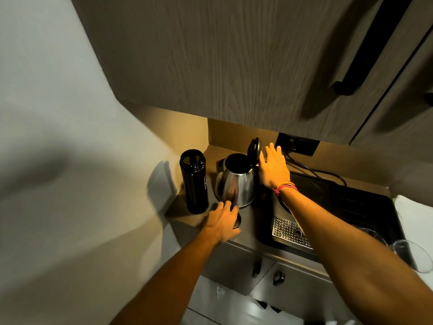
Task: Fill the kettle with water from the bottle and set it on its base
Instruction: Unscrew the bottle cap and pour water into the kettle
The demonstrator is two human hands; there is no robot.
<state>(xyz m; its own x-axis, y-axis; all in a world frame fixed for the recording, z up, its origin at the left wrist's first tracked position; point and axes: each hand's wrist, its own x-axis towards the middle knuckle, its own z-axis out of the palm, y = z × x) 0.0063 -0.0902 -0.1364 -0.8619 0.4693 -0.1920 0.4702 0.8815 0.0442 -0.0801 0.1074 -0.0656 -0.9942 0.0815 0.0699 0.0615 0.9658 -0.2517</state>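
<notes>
The right hand is stretched forward, fingers spread flat, grip apart, just beside the kettle handle. The left hand lies palm down on a dark round thing on the counter; its grip I cannot tell. The kettle lid stands up. The uncapped bottle stands left of it.

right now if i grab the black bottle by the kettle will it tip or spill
The black bottle is tall and narrow, so a sideways push would probably tip it. Its top looks uncapped, so it may spill. The glossy wall could be slippery.
</notes>
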